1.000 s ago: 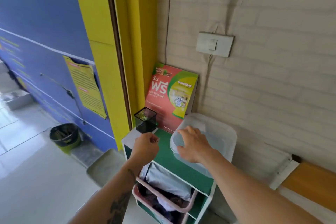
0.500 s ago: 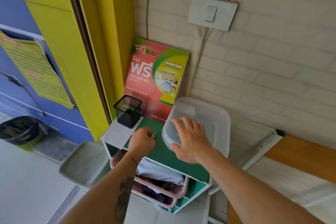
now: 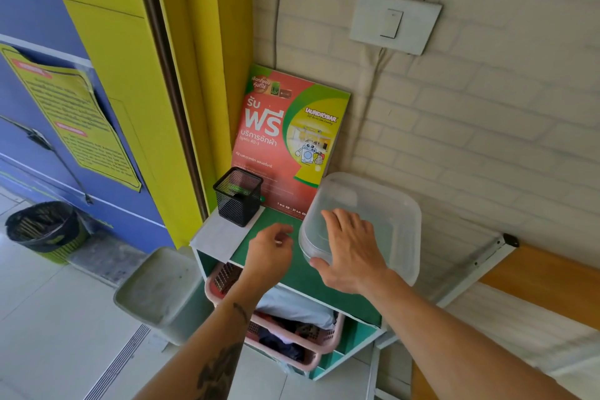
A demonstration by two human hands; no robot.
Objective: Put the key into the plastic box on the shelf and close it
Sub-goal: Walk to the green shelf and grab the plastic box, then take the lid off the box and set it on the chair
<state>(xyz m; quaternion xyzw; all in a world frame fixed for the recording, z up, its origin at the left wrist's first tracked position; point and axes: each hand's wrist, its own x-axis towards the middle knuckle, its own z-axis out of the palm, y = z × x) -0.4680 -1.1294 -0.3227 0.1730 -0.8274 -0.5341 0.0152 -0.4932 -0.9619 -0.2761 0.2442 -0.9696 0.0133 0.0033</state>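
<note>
Head view: in the lower middle of the frame the plastic box [image 3: 363, 224] sits on the green shelf [image 3: 311, 279] top with its lid on. The right hand [image 3: 352, 253] lies flat on the near end of the lid, fingers [image 3: 337, 221] spread, thumb at the rim. Just left of it, the left hand [image 3: 271, 253] hovers with fingers curled in; they seem to pinch something small, probably the key, though it is too small to tell. By my judgement nothing is done yet: opening, dropping in and closing all remain.

Left hand [image 3: 271, 255] has risen — nearer the plastic box [image 3: 383, 221] now.
</note>
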